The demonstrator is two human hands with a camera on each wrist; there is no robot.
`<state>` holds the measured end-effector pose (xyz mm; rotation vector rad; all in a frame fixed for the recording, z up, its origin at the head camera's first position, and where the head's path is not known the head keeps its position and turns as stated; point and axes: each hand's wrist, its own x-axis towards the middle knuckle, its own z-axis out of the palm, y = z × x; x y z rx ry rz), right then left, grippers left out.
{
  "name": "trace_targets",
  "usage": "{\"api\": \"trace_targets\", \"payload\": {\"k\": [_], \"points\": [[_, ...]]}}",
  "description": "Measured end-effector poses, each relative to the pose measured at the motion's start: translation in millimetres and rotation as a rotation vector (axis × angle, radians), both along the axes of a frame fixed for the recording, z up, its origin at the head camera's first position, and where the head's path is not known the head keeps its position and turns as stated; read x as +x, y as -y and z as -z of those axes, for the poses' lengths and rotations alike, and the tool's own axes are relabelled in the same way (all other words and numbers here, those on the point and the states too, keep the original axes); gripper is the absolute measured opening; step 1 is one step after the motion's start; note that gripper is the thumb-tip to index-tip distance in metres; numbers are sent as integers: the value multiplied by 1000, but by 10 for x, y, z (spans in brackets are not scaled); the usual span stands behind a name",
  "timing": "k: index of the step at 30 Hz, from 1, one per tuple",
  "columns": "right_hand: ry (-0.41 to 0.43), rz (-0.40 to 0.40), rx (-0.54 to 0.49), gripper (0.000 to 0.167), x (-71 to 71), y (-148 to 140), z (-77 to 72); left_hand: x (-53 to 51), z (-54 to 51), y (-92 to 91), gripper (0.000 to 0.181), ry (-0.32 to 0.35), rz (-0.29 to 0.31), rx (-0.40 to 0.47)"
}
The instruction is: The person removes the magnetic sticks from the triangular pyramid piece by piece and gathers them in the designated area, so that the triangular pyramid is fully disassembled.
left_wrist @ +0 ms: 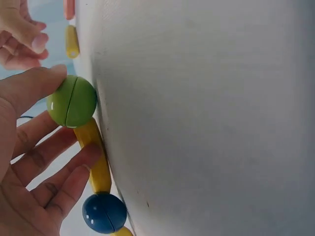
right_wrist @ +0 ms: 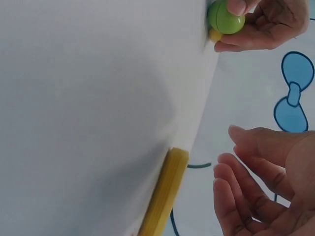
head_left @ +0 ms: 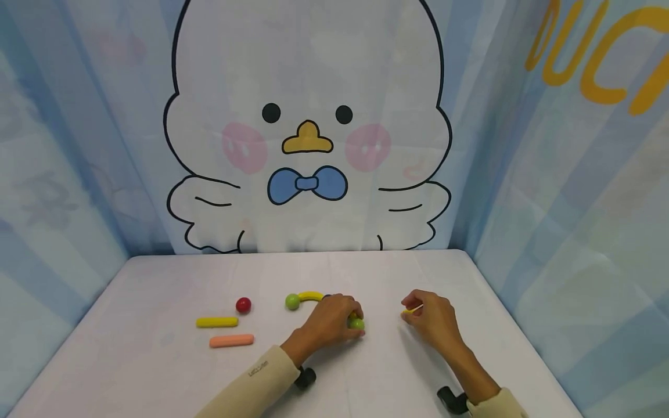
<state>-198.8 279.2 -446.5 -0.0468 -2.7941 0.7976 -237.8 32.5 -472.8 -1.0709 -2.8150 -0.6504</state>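
Note:
My left hand (head_left: 328, 320) holds a green ball (head_left: 356, 323), its thumb on the ball and fingers curled beside it. In the left wrist view, that green ball (left_wrist: 72, 101) joins a yellow stick (left_wrist: 93, 157), which meets a blue ball (left_wrist: 104, 212). The chain curves leftward along a yellow piece (head_left: 311, 296) to another green ball (head_left: 292, 301). My right hand (head_left: 432, 319) hovers by a yellow stick mostly hidden in the head view. The right wrist view has its fingers loosely bent, with a gap between the right hand (right_wrist: 268, 172) and the yellow stick (right_wrist: 166, 191).
On the left of the white table (head_left: 130, 325) lie a red ball (head_left: 243, 305), a yellow stick (head_left: 216, 321) and a peach stick (head_left: 232, 341). A peach piece (left_wrist: 69, 9) shows beyond the yellow stick in the left wrist view. Printed curtains (head_left: 308, 69) surround the table.

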Motion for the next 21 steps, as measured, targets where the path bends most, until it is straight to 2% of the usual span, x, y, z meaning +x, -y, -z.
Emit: {"api": "trace_targets", "payload": {"k": [5, 11, 21], "points": [[27, -30, -22, 21, -58, 201, 2, 23, -22, 55, 25, 24, 32, -3], [55, -77, -58, 20, -119, 398, 35, 50, -31, 125, 29, 100, 41, 11], [69, -126, -73, 20, -206, 599, 104, 88, -2, 189, 35, 87, -43, 88]]}}
